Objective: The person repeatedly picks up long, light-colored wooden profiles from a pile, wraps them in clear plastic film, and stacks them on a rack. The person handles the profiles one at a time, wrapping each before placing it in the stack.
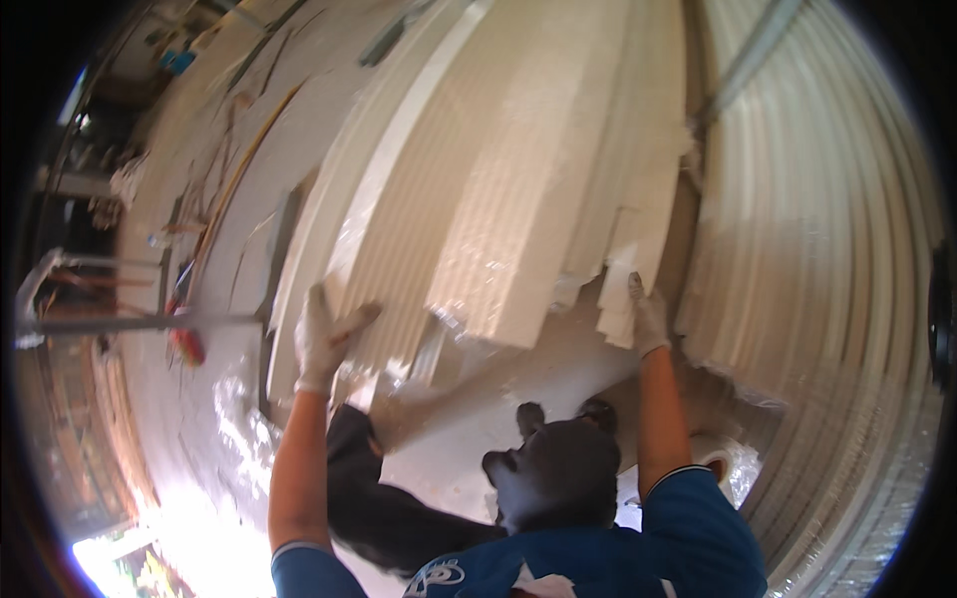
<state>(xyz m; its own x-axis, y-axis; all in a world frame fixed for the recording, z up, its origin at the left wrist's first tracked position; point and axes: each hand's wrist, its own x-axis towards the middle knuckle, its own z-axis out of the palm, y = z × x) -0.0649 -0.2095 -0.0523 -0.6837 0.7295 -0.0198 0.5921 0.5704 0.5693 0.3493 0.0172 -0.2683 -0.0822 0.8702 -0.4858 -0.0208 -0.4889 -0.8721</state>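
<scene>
Long pale ribbed panels (478, 229) lie in a row ahead of me, some with clear plastic film at the near ends. My left hand (321, 344), in a white glove, rests at the near end of the left-hand panels (324, 244). Its fingers are spread wide, one pointing forward and another out to the right. On the other side, my gloved right hand (650, 317) touches the edge of a narrow pale strip (621, 299). Its visible fingers are stretched forward along the strip; its thumb side is partly hidden.
A large stack of film-wrapped pale strips (797, 249) rises on the right, with a grey bar (753, 55) across its far part. A metal frame bar (140, 324) juts in from the left. Near my feet stands a film roll (720, 464). Crumpled film (244, 429) lies on the floor.
</scene>
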